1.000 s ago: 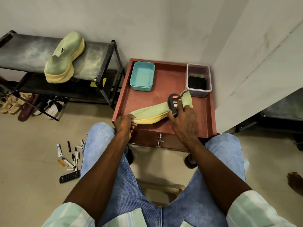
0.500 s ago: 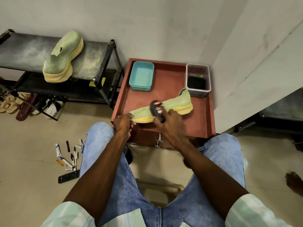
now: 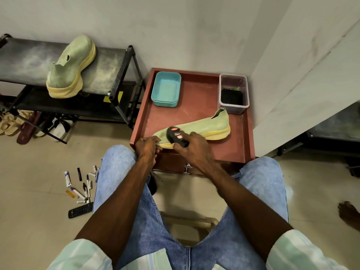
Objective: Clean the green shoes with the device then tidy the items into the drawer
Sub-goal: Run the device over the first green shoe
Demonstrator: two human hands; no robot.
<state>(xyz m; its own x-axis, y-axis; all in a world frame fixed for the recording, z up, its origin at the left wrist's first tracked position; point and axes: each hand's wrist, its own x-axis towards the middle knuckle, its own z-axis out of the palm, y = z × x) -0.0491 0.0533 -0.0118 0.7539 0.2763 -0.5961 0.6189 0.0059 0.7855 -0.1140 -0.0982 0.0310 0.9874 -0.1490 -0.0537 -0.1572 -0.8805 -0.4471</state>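
A green shoe point(image 3: 206, 126) with a yellow sole lies on its side on the red-brown cabinet top point(image 3: 196, 106), toe toward me. My left hand point(image 3: 147, 148) grips the toe end. My right hand point(image 3: 191, 148) holds a black cleaning device point(image 3: 176, 136) with a red button and presses it on the shoe near the toe. The second green shoe point(image 3: 72, 67) stands on the top shelf of a black rack point(image 3: 109, 67) to the left. The cabinet's drawer handle point(image 3: 187, 168) shows between my knees; the drawer is closed.
A teal tray point(image 3: 166, 88) and a clear box point(image 3: 233, 92) with a dark item inside sit at the cabinet's back. Tubes, pens and a remote point(image 3: 80, 212) lie on the floor at left. Sandals sit under the rack. A wall panel stands close on the right.
My right hand has drawn the device along the shoe from the heel end toward the toe, close to my left hand. The shoe and my left hand stay put.
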